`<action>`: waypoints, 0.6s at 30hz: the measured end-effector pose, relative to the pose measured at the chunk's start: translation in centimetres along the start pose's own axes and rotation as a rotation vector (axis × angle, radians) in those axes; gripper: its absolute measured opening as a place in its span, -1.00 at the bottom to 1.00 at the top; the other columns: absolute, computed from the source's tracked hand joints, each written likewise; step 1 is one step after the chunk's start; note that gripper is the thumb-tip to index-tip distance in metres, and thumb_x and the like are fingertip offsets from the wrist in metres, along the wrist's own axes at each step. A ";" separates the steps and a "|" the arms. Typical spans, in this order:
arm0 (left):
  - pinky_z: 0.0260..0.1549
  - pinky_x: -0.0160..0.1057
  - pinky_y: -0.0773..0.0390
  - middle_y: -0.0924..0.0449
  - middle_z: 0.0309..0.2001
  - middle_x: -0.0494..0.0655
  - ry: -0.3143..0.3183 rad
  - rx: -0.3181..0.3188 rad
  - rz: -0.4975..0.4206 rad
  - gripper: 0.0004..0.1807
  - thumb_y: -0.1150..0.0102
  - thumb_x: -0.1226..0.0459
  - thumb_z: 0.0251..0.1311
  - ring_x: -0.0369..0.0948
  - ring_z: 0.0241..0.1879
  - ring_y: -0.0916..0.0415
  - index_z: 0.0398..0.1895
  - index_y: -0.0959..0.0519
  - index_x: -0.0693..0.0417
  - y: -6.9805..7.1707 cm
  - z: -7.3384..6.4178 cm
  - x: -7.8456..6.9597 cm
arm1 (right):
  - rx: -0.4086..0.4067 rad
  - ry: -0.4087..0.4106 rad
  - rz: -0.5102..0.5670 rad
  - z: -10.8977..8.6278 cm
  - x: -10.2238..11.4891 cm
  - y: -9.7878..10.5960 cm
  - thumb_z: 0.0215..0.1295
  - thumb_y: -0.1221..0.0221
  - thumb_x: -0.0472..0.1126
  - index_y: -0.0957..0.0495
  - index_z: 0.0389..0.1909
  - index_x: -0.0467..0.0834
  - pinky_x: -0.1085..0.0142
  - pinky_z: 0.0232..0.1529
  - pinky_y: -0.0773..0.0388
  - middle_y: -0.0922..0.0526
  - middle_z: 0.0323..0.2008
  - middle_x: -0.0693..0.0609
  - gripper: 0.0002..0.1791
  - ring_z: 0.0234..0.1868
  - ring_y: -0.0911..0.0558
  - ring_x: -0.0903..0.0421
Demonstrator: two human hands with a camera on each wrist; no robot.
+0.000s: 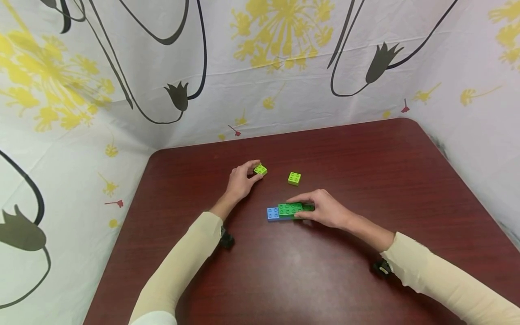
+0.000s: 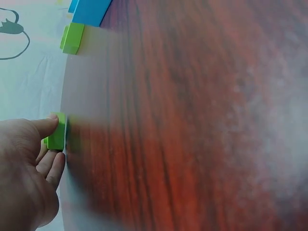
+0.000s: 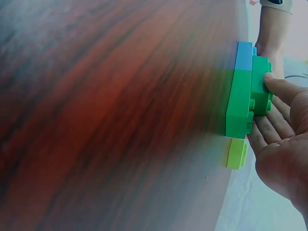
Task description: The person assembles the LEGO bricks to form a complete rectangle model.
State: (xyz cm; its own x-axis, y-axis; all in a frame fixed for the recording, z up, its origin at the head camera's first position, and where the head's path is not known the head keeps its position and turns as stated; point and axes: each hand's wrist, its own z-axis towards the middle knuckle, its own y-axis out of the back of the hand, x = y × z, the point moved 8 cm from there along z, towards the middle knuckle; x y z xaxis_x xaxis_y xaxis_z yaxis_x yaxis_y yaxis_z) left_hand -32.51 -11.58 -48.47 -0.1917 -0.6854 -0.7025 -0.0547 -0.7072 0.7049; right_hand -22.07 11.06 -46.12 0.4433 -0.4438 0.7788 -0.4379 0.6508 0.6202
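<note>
My left hand [image 1: 240, 180] pinches a lime-green toy brick [image 1: 260, 169] at the far left of the table. The left wrist view shows that brick [image 2: 57, 131] between thumb and fingers, close over the tabletop. My right hand [image 1: 329, 208] grips a green brick [image 1: 290, 209], thumb on its near side and fingers behind. This brick sits on top, bridging a blue brick [image 1: 272, 214] and a second green brick [image 3: 238, 106], which lie end to end on the table. The hand partly covers the right end of the stack in the head view.
Another lime-green brick [image 1: 294, 178] stands on the table behind the stack, between the two hands. The dark red wooden table [image 1: 365, 158] is bordered at the back and sides by patterned white cloth [image 1: 284, 99].
</note>
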 end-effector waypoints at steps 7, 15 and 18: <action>0.20 -0.05 -0.63 -0.67 0.29 -0.07 -0.042 0.007 0.007 -0.45 -0.42 0.18 0.39 -0.09 0.17 -0.67 0.43 -0.58 -0.05 0.2 -1.0 -0.9 | 0.003 -0.012 -0.008 0.0 -0.1 -0.1 0.32 -0.50 -0.21 -0.76 0.20 -0.06 0.26 -0.13 -0.67 -0.78 0.09 0.00 -0.58 -0.17 -0.67 0.18; 0.17 -0.07 -0.67 -0.70 0.24 -0.05 -0.065 0.065 -0.041 -0.47 -0.45 0.20 0.35 -0.10 0.12 -0.70 0.38 -0.61 -0.05 0.3 -2.8 -2.2 | 0.000 -0.011 -0.030 0.0 0.0 -0.1 0.32 -0.49 -0.21 -0.76 0.19 -0.06 0.28 -0.17 -0.62 -0.79 0.08 -0.02 -0.58 -0.22 -0.62 0.19; 0.16 -0.09 -0.67 -0.72 0.21 -0.07 -0.076 0.087 -0.049 -0.47 -0.46 0.22 0.34 -0.12 0.11 -0.71 0.36 -0.62 -0.05 0.3 -3.6 -2.5 | 0.001 -0.005 -0.039 0.0 0.1 -0.2 0.32 -0.49 -0.22 -0.76 0.20 -0.07 0.30 -0.20 -0.59 -0.79 0.08 -0.02 -0.58 -0.24 -0.60 0.21</action>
State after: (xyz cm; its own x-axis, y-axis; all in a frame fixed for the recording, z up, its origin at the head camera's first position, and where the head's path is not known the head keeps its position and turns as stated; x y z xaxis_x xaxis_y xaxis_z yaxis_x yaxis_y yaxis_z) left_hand -28.54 -10.63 -46.86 -0.2602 -0.6329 -0.7292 -0.1498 -0.7197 0.6780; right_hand -21.93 10.93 -46.13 0.4558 -0.4722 0.7545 -0.4210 0.6325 0.6502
